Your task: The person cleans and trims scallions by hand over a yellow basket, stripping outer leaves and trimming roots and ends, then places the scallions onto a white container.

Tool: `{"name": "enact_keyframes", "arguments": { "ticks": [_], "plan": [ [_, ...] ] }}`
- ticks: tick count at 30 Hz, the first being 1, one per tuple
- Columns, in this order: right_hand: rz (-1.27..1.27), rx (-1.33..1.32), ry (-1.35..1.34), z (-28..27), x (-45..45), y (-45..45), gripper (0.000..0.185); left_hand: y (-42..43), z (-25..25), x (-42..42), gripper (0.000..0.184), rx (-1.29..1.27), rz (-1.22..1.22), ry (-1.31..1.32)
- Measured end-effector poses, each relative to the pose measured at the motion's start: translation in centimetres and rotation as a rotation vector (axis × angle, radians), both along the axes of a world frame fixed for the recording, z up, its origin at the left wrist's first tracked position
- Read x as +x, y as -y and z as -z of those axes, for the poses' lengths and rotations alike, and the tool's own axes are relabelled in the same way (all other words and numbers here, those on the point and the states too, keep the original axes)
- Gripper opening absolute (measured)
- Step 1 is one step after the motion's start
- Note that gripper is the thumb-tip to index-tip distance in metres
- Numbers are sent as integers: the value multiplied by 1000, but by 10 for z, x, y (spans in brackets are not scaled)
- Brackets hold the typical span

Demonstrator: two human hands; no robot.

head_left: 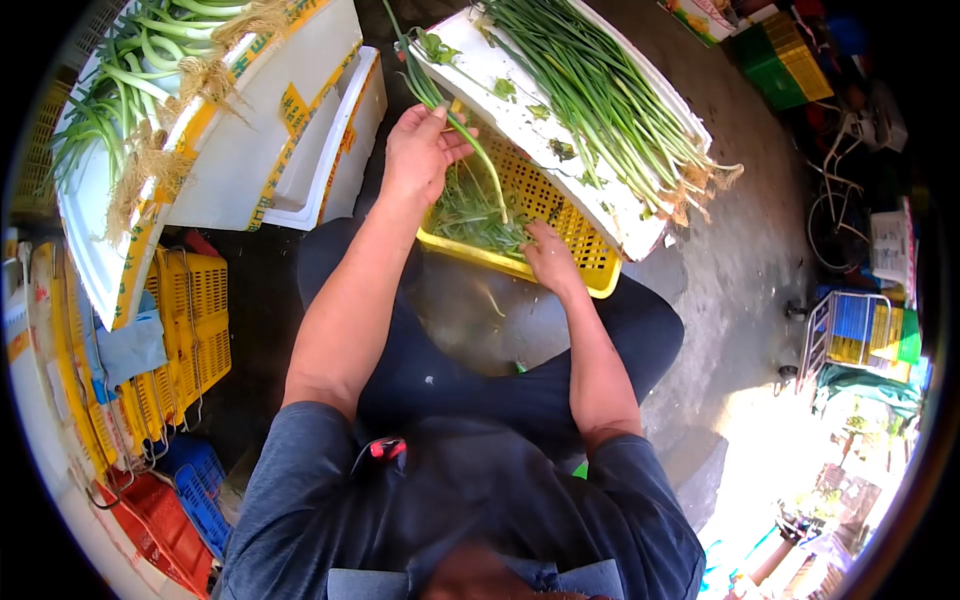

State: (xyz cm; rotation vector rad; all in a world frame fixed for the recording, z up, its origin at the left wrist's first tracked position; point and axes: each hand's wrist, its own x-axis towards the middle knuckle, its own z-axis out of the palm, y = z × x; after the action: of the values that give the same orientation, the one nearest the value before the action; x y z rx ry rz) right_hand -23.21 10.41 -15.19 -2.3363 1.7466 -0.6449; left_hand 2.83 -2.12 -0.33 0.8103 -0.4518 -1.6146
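Note:
My left hand [422, 150] is closed around a green onion [487, 170], whose green tops rise past my fingers while its pale end hangs over the yellow basket [580, 245]. Inside that basket lie loose green trimmings [480, 215]. My right hand [550, 256] reaches over the near rim with fingers curled down at the trimmings; whatever is between them is hidden. Just beyond the basket, a bunch of long green onions [590, 100] with roots lies on a white foam board [500, 90], beside a few torn leaves.
At upper left, white foam boxes [270, 120] carry more rooted onions [150, 85]. Yellow crates [195, 320], a blue basket [200, 490] and a red crate [160, 530] stand at left. On the right are a metal cart [845, 325] and a green-yellow crate [785, 60].

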Motion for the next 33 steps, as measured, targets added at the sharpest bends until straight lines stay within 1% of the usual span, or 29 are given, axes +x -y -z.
{"name": "enact_keyframes", "arguments": {
  "ticks": [1, 2, 3, 4, 7, 11, 12, 14, 15, 18, 21, 24, 28, 31, 33],
  "plan": [
    [129, 209, 145, -24, 7, 6, 33, 1, 3, 0, 12, -18, 29, 4],
    [256, 420, 289, -64, 17, 13, 34, 2, 8, 1, 12, -36, 59, 10],
    [384, 632, 433, -86, 24, 18, 35, 3, 11, 1, 13, -54, 91, 16],
    [372, 709, 539, -91, 24, 21, 39, 3, 12, -1, 13, -71, 132, 18],
    [180, 405, 763, -95, 38, 22, 35, -1, 13, -9, 14, -64, 208, 54],
    [218, 513, 866, -128, 52, 34, 33, -7, 16, -17, 20, -81, 299, 113],
    [180, 494, 881, -133, 58, 37, 30, -9, 14, -20, 21, -73, 317, 143],
    [189, 450, 890, -134, 65, 45, 24, -11, 12, -24, 22, -75, 353, 180],
    [192, 430, 894, -133, 69, 49, 21, -12, 11, -25, 21, -86, 368, 187],
    [238, 30, 839, -129, 82, 55, 13, -14, 10, -24, 21, -96, 372, 234],
    [178, -163, 599, -135, 85, 52, 11, -15, 10, -24, 22, -104, 402, 254],
    [180, -181, 591, -129, 86, 55, 13, -15, 10, -27, 22, -98, 427, 222],
    [250, -98, 600, -127, 88, 60, 13, -21, 6, -33, 25, -67, 421, 195],
    [283, -31, 628, -129, 90, 61, 14, -20, 16, -31, 27, -108, 456, 159],
    [298, -5, 675, -132, 90, 63, 13, -19, 21, -31, 28, -106, 481, 201]
  ]
}}
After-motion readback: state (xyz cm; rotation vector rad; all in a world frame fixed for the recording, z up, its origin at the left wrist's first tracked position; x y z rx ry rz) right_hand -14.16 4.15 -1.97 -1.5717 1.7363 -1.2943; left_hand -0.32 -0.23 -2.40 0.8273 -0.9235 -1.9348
